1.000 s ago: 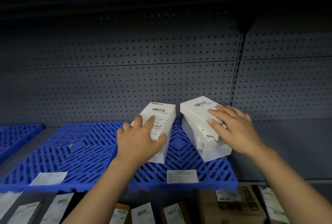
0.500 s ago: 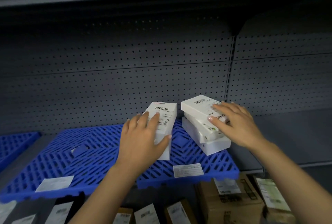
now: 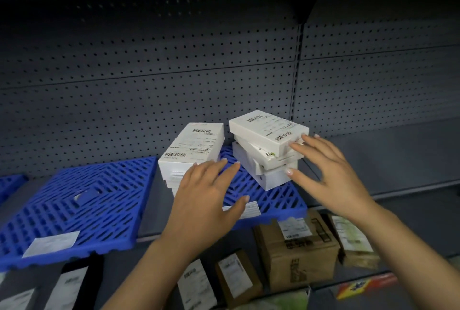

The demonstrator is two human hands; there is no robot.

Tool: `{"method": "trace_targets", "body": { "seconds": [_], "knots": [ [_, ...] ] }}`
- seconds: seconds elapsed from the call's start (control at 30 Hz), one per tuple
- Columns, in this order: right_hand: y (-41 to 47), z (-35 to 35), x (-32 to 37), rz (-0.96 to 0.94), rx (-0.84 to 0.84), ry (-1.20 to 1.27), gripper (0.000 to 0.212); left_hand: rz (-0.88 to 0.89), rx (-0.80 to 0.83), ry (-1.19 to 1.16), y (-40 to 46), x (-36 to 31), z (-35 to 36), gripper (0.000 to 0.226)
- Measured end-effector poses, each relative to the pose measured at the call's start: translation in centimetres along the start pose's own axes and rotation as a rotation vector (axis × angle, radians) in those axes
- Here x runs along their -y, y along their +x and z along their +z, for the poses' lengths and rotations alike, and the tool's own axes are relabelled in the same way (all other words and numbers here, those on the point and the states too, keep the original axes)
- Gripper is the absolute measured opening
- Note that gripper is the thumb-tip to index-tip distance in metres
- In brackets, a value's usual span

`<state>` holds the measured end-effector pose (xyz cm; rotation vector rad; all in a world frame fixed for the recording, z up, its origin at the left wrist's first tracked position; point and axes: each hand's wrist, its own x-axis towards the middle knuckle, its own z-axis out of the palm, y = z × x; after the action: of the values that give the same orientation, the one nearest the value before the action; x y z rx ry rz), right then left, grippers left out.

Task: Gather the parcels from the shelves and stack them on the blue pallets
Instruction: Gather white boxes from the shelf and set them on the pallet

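Note:
Two stacks of white labelled parcels stand on a blue pallet [image 3: 278, 197] on the shelf. The left stack [image 3: 193, 150] is neat; the right stack [image 3: 267, 133] has its three boxes skewed. My left hand [image 3: 206, 200] hovers just in front of the left stack, fingers spread, holding nothing. My right hand [image 3: 331, 175] is open beside the right stack, fingertips at the edge of its top box, thumb near the bottom box. A second blue pallet [image 3: 74, 205] lies to the left with only a paper label on it.
A grey pegboard wall [image 3: 149, 73] backs the shelf. On the shelf below sit brown cardboard boxes [image 3: 296, 250] and several small labelled parcels [image 3: 196, 284]. Another blue pallet edge [image 3: 10, 182] shows at far left. Bare grey shelf [image 3: 388, 160] extends right of the stacks.
Both hands have drawn back off the parcel stacks toward me and opened. The view has tilted down, showing more of the lower shelf.

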<state>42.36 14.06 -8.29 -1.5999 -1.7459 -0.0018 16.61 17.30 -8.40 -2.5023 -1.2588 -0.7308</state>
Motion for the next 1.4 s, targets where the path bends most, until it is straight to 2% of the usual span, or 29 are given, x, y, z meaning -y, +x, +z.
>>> {"method": "trace_targets", "body": {
  "seconds": [0.2, 0.37, 0.7, 0.87, 0.97, 1.13, 1.27, 1.4],
  "knots": [
    [-2.3, -0.7, -2.1, -0.051, 0.092, 0.018, 0.064, -0.008, 0.002, -0.056, -0.1, -2.9, 0.8, 0.061],
    [-5.4, -1.3, -4.3, -0.019, 0.231, 0.032, 0.067, -0.040, -0.005, -0.116, -1.9, -5.7, 3.1, 0.055],
    [-11.6, 0.2, -9.5, -0.077, 0.468, 0.090, 0.066, -0.250, 0.155, -0.128, -8.4, -11.1, 7.8, 0.053],
    [-13.5, 2.5, -9.5, -0.117, 0.629, 0.143, 0.060, -0.441, 0.229, -0.047, -13.2, -11.9, 7.0, 0.058],
    [-14.2, 4.3, -8.3, -0.145, 0.698, 0.149, 0.057, -0.549, 0.280, -0.019, -16.5, -11.0, 5.8, 0.061],
    [-13.8, 7.9, -5.1, -0.157, 0.759, 0.141, 0.056, -0.684, 0.269, 0.032, -19.9, -6.8, 3.6, 0.063],
    [-13.0, 11.5, -1.6, -0.173, 0.779, 0.106, 0.058, -0.688, 0.282, 0.025, -22.1, -2.2, 3.3, 0.064],
    [-12.5, 15.6, 3.0, -0.104, 0.786, 0.094, 0.059, -0.676, 0.305, 0.004, -24.4, 2.7, 3.1, 0.062]
  ]
}}
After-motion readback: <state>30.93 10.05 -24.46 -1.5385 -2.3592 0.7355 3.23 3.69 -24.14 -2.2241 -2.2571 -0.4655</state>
